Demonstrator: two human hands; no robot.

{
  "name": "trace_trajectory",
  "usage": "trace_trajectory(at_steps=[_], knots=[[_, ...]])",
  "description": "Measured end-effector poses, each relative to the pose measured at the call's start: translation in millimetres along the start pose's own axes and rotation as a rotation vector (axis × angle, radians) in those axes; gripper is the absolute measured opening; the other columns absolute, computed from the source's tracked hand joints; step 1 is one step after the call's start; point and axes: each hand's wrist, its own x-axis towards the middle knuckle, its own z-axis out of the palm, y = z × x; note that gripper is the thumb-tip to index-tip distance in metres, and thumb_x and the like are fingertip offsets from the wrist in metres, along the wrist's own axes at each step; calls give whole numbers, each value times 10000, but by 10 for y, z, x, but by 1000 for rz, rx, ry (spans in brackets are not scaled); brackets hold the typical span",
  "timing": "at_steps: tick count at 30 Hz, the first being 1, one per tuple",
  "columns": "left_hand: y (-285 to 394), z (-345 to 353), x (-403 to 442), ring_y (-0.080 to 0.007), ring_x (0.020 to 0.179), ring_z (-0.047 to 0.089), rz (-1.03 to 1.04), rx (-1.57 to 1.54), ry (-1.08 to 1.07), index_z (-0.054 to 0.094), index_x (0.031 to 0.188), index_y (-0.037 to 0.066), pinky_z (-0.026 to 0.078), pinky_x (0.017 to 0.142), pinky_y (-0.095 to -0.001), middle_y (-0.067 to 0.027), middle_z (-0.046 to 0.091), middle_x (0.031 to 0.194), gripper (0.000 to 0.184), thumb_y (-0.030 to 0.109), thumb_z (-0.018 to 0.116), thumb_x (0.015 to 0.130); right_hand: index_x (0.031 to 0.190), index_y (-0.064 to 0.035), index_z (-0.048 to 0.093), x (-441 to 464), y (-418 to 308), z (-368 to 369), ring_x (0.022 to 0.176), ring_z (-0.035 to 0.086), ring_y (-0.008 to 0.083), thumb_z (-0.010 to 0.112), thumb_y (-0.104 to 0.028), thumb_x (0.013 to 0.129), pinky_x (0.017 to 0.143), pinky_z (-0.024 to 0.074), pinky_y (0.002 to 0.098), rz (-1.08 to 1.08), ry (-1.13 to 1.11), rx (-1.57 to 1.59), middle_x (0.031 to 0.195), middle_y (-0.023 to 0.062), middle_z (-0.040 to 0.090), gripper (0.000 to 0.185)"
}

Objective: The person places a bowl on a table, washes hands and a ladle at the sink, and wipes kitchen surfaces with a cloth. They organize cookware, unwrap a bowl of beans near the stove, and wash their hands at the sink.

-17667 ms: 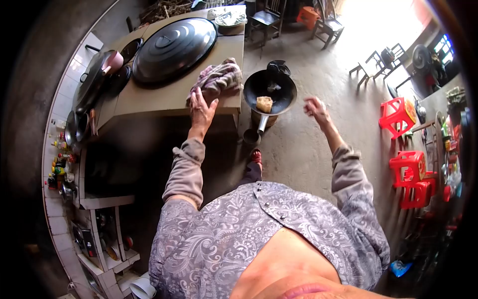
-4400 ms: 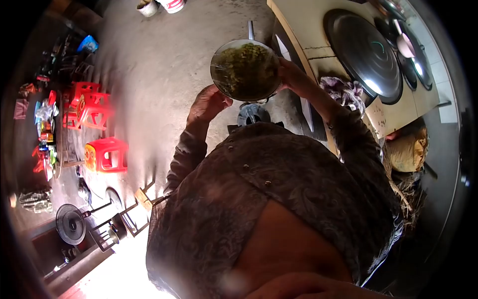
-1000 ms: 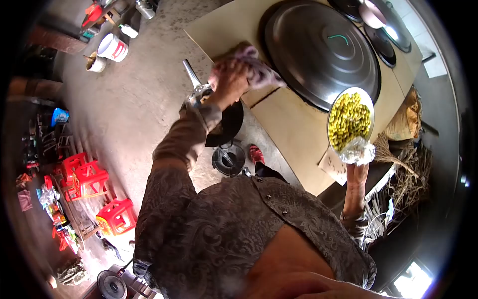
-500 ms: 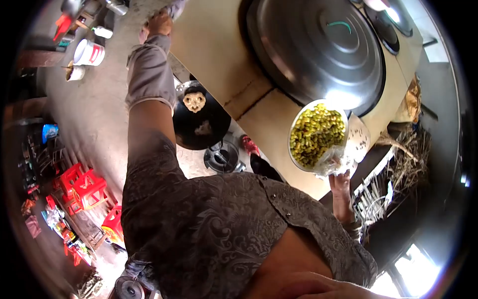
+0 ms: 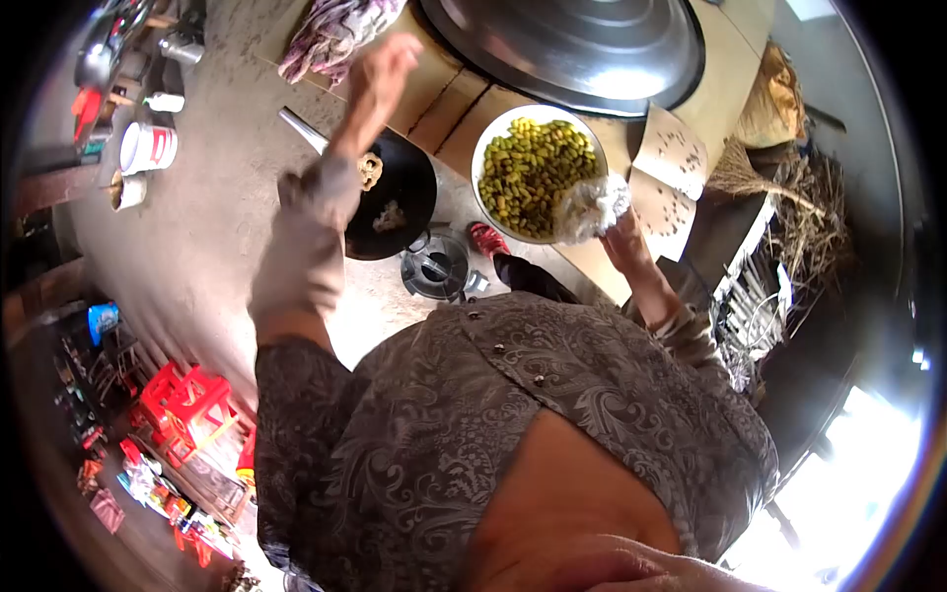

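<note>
My right hand point(image 5: 623, 243) grips the near right rim of a white bowl point(image 5: 480, 183) and a crumpled clear plastic bag point(image 5: 592, 209) there. Green and yellow beans point(image 5: 538, 173) fill the bowl, which is held at the stove counter's front edge. My left hand point(image 5: 380, 84) is raised near the counter edge, smeared by motion, so its fingers are unclear. It is apart from a purple and white cloth point(image 5: 340, 35). Below it sits a black wok point(image 5: 409, 192) with a tan lump point(image 5: 370, 171) and a pale patch inside, partly hidden by my left forearm.
A large metal lid point(image 5: 572, 44) covers the stove counter point(image 5: 424, 99). Cardboard point(image 5: 671, 153) with dark specks lies right of the bowl. A gas burner point(image 5: 434, 266) stands on the floor by the wok. Red stools point(image 5: 192, 405) and a white bucket point(image 5: 148, 148) are at left, dry brushwood point(image 5: 824, 212) at right.
My left hand has left the cloth and swung back toward my body and right. My right hand has brought the bowl left, away from the lid. The view has shifted.
</note>
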Motion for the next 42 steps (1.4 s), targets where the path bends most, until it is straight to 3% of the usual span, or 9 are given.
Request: trace_trajectory(at_steps=[4, 7, 18, 24, 27, 36, 39, 40, 42], knots=[[632, 246, -1107, -92, 688, 568, -239, -595, -540, 516, 1226, 61, 427, 489, -242, -62, 602, 1041, 594, 562, 393, 932, 1349, -22, 355, 32, -83, 8, 1207, 437, 253, 557, -101, 900, 957, 424, 376, 25, -34, 156, 1313, 161, 439, 499], [595, 439, -1448, -88, 712, 594, -321, -699, -430, 401, 1340, 56, 456, 508, -228, -60, 580, 1057, 508, 397, 426, 965, 1397, -52, 258, 71, -221, 127, 1104, 536, 202, 555, -278, 930, 833, 512, 361, 147, -3, 763, 1295, 117, 473, 598], [827, 581, -1800, -175, 798, 605, -203, -473, -232, 388, 1328, -34, 494, 673, -264, -131, 585, 1071, 459, 160, 448, 916, 1426, -52, 237, 170, -832, -71, 1053, 554, 168, 621, -602, 783, 794, 508, 307, -100, 84, 589, 1165, 80, 554, 929], [771, 713, -1856, -161, 695, 623, -360, -792, -175, 364, 1340, -19, 521, 592, -264, -115, 617, 1023, 461, 179, 428, 929, 1226, -112, 505, 335, -504, -237, 1101, 538, 192, 493, -411, 930, 951, 417, 401, -63, 297, 927, 1207, 32, 567, 420], [510, 911, -1857, -183, 683, 639, -179, -663, -100, 391, 1285, -16, 546, 605, -274, -122, 624, 989, 398, 164, 402, 929, 1191, -129, 530, 334, -471, -372, 1099, 536, 203, 469, -380, 940, 923, 429, 399, 32, 335, 1159, 1188, 31, 579, 361], [498, 1078, -1717, -214, 642, 644, -387, -964, -32, 407, 1241, 6, 542, 528, -284, -142, 615, 983, 351, 176, 454, 938, 1174, -63, 503, 323, -641, -519, 997, 554, 259, 379, -360, 961, 823, 486, 391, 177, 181, 1545, 1115, 109, 578, 386], [729, 899, -1659, -200, 671, 620, -332, -113, 54, 432, 1215, 19, 522, 558, -291, -131, 603, 921, 356, 149, 543, 903, 1178, -41, 496, 360, -817, -439, 1019, 546, 264, 365, -359, 965, 841, 487, 394, 204, 184, 1509, 1140, 114, 566, 404], [645, 930, -1648, -198, 728, 592, 67, 307, 322, 474, 1189, 35, 511, 610, -315, -123, 578, 881, 366, 100, 605, 853, 1192, -31, 483, 378, -884, -399, 1056, 532, 260, 390, -342, 957, 872, 482, 388, 218, 177, 1478, 1168, 117, 549, 401], [1423, 741, -1752, -209, 783, 587, 97, -93, 260, 516, 1170, 50, 507, 674, -326, -114, 578, 919, 378, 68, 641, 814, 1202, -23, 475, 418, -1042, -257, 1076, 523, 259, 417, -323, 947, 884, 480, 384, 214, 138, 1452, 1185, 122, 543, 398]])
